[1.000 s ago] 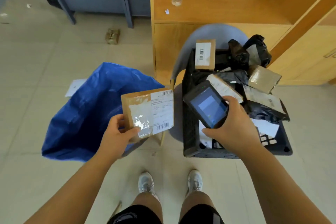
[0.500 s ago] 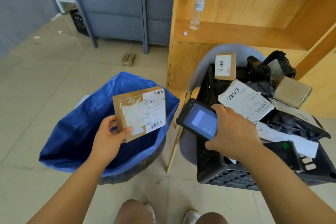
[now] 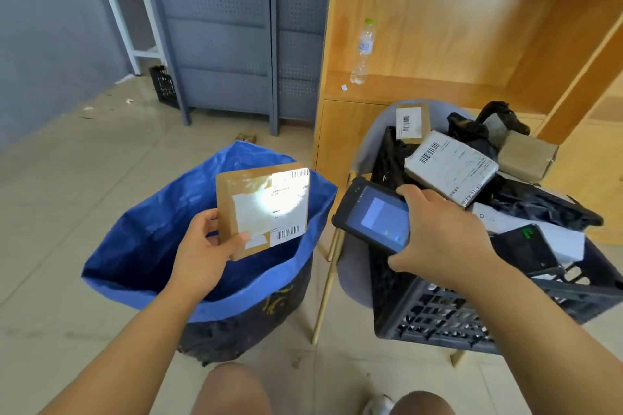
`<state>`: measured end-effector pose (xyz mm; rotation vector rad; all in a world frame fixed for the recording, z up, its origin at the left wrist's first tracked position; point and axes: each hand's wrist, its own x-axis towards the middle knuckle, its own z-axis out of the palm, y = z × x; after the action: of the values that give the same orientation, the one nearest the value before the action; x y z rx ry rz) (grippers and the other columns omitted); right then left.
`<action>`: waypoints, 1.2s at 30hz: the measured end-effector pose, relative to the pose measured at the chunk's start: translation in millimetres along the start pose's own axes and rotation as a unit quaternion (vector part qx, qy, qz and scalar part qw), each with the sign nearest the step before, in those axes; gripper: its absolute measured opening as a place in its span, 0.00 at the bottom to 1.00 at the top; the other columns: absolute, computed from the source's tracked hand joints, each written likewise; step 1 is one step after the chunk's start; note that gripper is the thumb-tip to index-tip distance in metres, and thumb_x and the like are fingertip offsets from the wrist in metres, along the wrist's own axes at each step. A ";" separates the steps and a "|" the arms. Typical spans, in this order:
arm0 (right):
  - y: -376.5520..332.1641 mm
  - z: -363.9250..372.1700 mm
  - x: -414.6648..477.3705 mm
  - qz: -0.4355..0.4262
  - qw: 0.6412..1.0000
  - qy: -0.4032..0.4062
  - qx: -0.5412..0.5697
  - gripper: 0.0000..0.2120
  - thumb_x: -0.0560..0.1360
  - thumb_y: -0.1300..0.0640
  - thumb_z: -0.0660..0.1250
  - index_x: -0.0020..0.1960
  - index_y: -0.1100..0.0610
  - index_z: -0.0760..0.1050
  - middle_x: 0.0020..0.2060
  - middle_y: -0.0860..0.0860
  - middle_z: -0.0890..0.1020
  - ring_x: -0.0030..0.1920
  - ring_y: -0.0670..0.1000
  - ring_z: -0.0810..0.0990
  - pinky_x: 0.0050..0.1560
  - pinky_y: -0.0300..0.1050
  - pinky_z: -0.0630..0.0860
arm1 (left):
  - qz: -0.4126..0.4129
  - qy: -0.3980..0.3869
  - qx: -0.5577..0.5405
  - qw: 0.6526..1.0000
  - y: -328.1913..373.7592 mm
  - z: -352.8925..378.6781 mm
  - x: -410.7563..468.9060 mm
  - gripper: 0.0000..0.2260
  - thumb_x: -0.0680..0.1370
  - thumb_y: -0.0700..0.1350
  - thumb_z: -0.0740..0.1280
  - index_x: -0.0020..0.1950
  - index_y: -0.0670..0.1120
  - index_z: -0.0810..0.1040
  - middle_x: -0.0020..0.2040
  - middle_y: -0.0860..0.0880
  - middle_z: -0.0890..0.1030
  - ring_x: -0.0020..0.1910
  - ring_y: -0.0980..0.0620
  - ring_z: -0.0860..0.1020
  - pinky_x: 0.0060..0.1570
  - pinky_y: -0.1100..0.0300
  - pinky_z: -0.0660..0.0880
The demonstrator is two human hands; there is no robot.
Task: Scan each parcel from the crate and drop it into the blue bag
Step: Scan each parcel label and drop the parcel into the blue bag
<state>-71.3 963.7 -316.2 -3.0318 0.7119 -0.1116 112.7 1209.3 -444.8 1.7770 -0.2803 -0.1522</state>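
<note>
Already over the bag: the scanned-side parcel sits left of the reader

Held upright in the left hand (image 3: 202, 253), the brown cardboard parcel (image 3: 261, 209) hangs directly above the open mouth of the blue bag (image 3: 141, 246), its labelled face turned toward the camera and its lower corner pinched between thumb and fingers. A bright patch of light lies on the white shipping label, which I judge to be the scanner's beam, so the read looks to be in hand just now. The right hand (image 3: 441, 239) is wrapped around the handheld scanner (image 3: 374, 217), whose front end points toward the parcel from the side away from the bag's far rim; reader and parcel are near each other but apart.

Relative to the bag, the black plastic crate (image 3: 438, 317) stands just beside its right edge, propped on a grey chair (image 3: 354, 266) and still heaped with boxes and black mailers.

What matters for the drop is simple: the parcel lies straight over the bag's opening, its long sides near vertical, and the left hand alone carries it. Opening those fingers should be enough, with no sideways carry called for.
</note>
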 end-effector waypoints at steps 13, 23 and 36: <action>-26.5 -2.2 -9.6 0.012 1.000 -0.022 -0.011 0.38 0.59 0.43 0.73 0.63 0.50 0.60 0.52 0.49 0.72 0.48 0.53 0.73 0.39 0.46 0.70 | -0.008 0.034 0.013 0.999 -15.0 -32.6 -4.1 0.20 0.71 0.47 0.76 0.57 0.58 0.71 0.53 0.59 0.79 0.47 0.57 0.81 0.39 0.61 0.78; -29.3 7.3 6.6 0.011 0.999 -0.028 -0.021 0.39 0.59 0.43 0.73 0.63 0.50 0.58 0.47 0.49 0.71 0.45 0.54 0.74 0.37 0.46 0.69 | -0.025 0.037 0.028 0.999 -28.7 -35.1 3.4 0.21 0.71 0.46 0.75 0.58 0.56 0.69 0.51 0.60 0.78 0.47 0.58 0.80 0.38 0.62 0.78; -24.8 15.7 22.0 0.012 0.987 -0.107 0.117 0.41 0.56 0.42 0.75 0.63 0.49 0.61 0.45 0.46 0.73 0.44 0.50 0.75 0.41 0.49 0.76 | -0.041 0.071 0.069 0.994 -32.1 -32.6 20.9 0.21 0.72 0.44 0.74 0.59 0.53 0.67 0.55 0.54 0.76 0.44 0.60 0.77 0.33 0.67 0.72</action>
<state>-39.5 976.3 -329.5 -2.7571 0.6666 0.1201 144.5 1240.9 -467.8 1.9280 -0.1182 -0.0646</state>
